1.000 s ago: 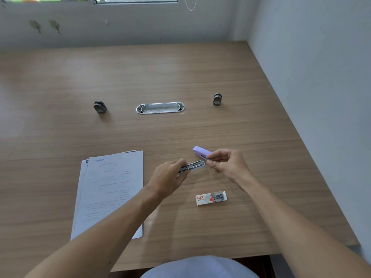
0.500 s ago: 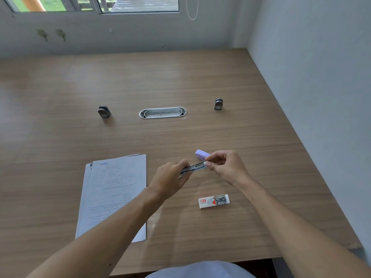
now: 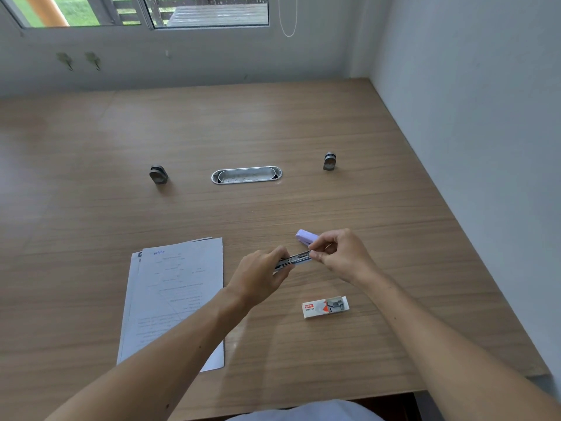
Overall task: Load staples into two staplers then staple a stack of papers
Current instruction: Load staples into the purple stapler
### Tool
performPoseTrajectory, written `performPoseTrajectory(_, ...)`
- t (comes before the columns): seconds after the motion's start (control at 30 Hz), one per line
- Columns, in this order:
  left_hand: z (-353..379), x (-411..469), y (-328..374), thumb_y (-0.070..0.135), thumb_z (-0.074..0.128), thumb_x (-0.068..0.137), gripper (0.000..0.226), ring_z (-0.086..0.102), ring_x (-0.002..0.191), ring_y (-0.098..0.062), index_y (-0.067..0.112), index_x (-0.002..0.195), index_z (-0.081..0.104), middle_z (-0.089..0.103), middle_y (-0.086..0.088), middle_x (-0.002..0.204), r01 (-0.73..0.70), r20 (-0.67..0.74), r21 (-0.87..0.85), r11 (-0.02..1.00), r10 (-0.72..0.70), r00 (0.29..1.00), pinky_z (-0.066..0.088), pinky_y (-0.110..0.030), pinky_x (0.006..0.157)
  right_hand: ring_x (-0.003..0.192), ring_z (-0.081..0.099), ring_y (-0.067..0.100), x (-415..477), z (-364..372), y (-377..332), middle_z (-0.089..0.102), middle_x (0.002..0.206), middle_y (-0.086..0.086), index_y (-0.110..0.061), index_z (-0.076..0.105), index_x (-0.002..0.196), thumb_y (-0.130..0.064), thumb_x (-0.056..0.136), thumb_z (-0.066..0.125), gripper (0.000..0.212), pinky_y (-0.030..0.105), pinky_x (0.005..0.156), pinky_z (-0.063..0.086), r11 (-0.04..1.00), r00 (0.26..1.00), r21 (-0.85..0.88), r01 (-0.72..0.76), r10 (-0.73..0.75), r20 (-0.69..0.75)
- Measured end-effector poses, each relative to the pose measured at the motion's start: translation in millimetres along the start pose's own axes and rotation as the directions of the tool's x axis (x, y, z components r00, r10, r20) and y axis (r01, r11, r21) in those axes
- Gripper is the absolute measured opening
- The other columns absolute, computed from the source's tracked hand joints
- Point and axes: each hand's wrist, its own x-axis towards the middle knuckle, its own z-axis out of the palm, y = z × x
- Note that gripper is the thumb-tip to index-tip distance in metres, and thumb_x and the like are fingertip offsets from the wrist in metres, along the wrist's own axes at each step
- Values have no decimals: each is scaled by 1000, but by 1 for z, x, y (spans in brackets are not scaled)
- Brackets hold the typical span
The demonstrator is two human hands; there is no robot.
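Lilac plastic marks the stapler [image 3: 305,238], swung open above the worktop [image 3: 273,126], its lid tipped up toward one o'clock while the bare metal staple channel [image 3: 294,259] runs level between both hands. The left hand [image 3: 258,276] is curled closed on the channel's near end; the right hand [image 3: 341,253] pinches at its far end with thumb and forefinger, though whether a strip of staples sits between those fingertips is too small to tell. Both forearms reach in from six o'clock and meet over the middle of the worktop, wrists raised clear of the wood. This reads as the loading step on the first stapler; only one stapler is in view. The staple box [image 3: 325,306] lies on the worktop at five o'clock from the hands, close by, and the stack of papers [image 3: 179,299] lies flat at eight o'clock, not yet stapled. The next move probably calls for seating the staples straight in the channel, then folding the lid down until it latches.
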Motion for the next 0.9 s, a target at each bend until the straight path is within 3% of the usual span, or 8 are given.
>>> performPoseTrajectory(0.13,-2,0,1,34,65,91,16,42,57,-10,20,91,58,59,12,69,-3,0,-7,1000,3,1000,33,-27,51,61,64,-1,0,-1,-1,72,66,-12,-26,78,72,-12,73,86,16,13,61,47,1000,1000,16,-13,13,-2)
performPoseTrajectory(0.23,-3,0,-1,35,65,91,15,45,56,-11,21,92,57,60,11,68,8,2,-33,999,-8,1000,39,-30,50,60,64,-5,-2,-5,-3,72,64,-19,-17,79,76,-9,78,83,9,13,61,47,988,1000,154,-21,20,2)
performPoseTrajectory(0.33,-7,0,-2,32,66,91,15,46,56,-11,20,93,59,60,12,69,0,-2,-83,997,0,1000,41,-32,52,65,67,11,-1,-7,2,75,72,-4,-19,78,83,-11,86,76,8,24,61,50,975,995,211,-65,79,-57)
performPoseTrajectory(0.5,-12,-1,-1,30,68,90,13,44,57,-8,20,92,61,54,16,67,-36,-32,-121,992,32,999,33,-25,55,83,78,18,-7,-6,3,78,99,4,-13,74,102,-12,92,70,11,29,62,53,924,968,292,-247,219,126)
performPoseTrajectory(0.6,-15,-1,1,31,68,91,13,48,58,-9,20,92,62,61,12,70,-68,-34,-141,988,64,997,38,-25,55,89,78,19,-10,-7,-2,79,103,0,-12,76,103,-9,93,67,13,30,62,52,850,946,417,-322,265,189)
performPoseTrajectory(0.7,-18,0,0,34,71,89,15,55,64,-7,21,95,66,67,10,78,-99,-64,-164,982,89,994,48,-30,59,88,78,19,-9,-7,-7,80,101,-1,-10,76,100,-6,92,66,13,28,61,50,836,939,427,-343,296,176)
performPoseTrajectory(0.8,-18,-1,-5,52,75,78,40,65,84,-10,23,105,69,71,8,96,20,-133,-164,986,-42,990,54,-34,73,85,78,19,-7,-6,-10,80,96,1,-5,75,102,-5,93,65,13,27,59,51,821,936,452,-348,330,120)
performPoseTrajectory(0.9,-19,-7,-9,65,78,64,64,60,102,-6,26,114,66,67,12,110,276,-242,-297,914,-352,904,48,-27,89,79,78,18,-3,-7,-12,80,94,10,-5,74,98,-2,92,66,10,27,56,53,772,922,523,-361,378,79)
